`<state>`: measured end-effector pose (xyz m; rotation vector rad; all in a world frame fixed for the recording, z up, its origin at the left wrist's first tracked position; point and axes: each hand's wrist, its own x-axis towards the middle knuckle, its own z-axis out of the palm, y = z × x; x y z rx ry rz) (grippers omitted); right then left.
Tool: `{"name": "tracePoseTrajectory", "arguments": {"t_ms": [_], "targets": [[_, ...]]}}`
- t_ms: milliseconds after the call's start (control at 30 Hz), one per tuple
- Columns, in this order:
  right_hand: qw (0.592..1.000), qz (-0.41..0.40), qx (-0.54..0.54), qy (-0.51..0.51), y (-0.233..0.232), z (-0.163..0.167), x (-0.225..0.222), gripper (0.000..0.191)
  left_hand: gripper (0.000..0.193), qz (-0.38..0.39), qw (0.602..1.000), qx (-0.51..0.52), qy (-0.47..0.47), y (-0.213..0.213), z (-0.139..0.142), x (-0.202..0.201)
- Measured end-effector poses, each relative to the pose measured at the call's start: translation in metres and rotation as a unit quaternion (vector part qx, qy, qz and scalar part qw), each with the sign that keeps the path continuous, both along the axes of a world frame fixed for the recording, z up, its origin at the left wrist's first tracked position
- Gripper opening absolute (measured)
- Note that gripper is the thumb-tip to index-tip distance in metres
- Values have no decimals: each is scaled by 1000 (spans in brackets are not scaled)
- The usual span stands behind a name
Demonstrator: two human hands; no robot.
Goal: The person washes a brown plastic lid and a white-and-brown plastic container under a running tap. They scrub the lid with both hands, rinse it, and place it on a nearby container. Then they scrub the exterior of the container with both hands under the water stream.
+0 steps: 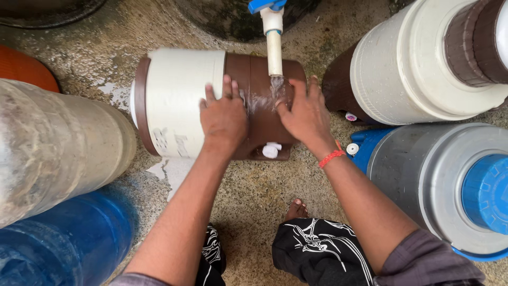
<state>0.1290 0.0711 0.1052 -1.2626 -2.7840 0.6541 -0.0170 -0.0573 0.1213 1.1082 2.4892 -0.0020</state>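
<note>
A cream and brown water cooler jug [180, 100] lies on its side on the wet concrete floor, its small white spigot [271, 150] facing me. Water runs from a white pipe tap [273, 47] with a blue handle onto the jug's brown end. My left hand [224, 117] rests flat on the jug where cream meets brown. My right hand [304, 114] presses on the brown part, right under the stream. A red thread band [332, 157] circles my right wrist. My bare foot [296, 209] shows below.
A cream and brown cooler [423, 63] lies at upper right, and a grey cooler with a blue cap [450, 180] sits below it. A clear drum [53, 143] and a blue bottle [63, 243] crowd the left. An orange container [24, 66] is at far left.
</note>
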Motion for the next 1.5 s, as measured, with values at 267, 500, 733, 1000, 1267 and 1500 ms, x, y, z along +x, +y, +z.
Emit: {"name": "tracePoseTrajectory", "arguments": {"t_ms": [267, 500, 733, 1000, 1267, 1500], "targets": [[916, -250, -296, 106, 8, -28, 5, 87, 73, 197, 972, 80, 97, -33, 1, -34], [789, -338, -512, 10, 0, -43, 23, 77, 69, 472, 851, -27, -227, -114, -47, -92], [732, -355, -578, 59, 4, -57, 30, 62, 61, 462, 857, -11, -230, -123, -103, -103], [747, -324, -570, 114, 18, -67, 37, 54, 56, 331, 941, 65, -23, -11, -51, -54], [712, -334, -608, 110, 22, -61, 50, 52, 45, 594, 732, 70, -326, -152, -124, -102], [767, -361, -525, 83, 19, -54, 37, 65, 32, 568, 581, 258, -522, -152, -159, -123]]}}
